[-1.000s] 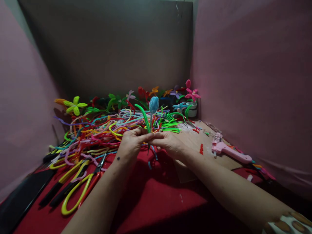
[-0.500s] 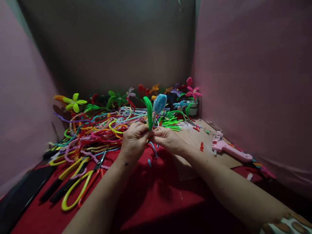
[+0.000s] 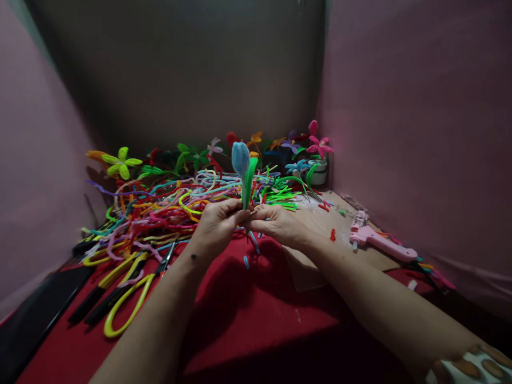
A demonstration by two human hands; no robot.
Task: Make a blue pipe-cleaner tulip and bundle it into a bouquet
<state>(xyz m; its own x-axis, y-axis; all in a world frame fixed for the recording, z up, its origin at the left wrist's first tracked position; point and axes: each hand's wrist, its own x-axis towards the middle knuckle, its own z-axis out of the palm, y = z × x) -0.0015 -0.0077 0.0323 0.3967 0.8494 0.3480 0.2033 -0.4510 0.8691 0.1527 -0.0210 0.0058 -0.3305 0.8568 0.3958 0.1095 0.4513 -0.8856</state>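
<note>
A pipe-cleaner tulip with a light blue head (image 3: 240,159) stands upright between my two hands. Its long green leaf (image 3: 250,178) rises just right of the stem. My left hand (image 3: 218,224) is closed, pinching the stem between thumb and fingers. From the other side, my right hand (image 3: 276,223) is also closed, its fingertips pressed together at the base of the leaf and stem. The fingers hide the exact spot where leaf and stem meet. A short end of the stem pokes out below the hands.
Loose colourful pipe cleaners (image 3: 160,208) heap behind and left of my hands. Scissors (image 3: 136,298) and black-and-yellow pliers (image 3: 106,288) lie at the left. A pink glue gun (image 3: 380,242) rests on cardboard (image 3: 344,256) at the right. Finished flowers (image 3: 122,163) line the back.
The flower has turned between my fingers: the blue head moved from right of the leaf to its left. Both hands still grip it, and the view has shifted slightly.
</note>
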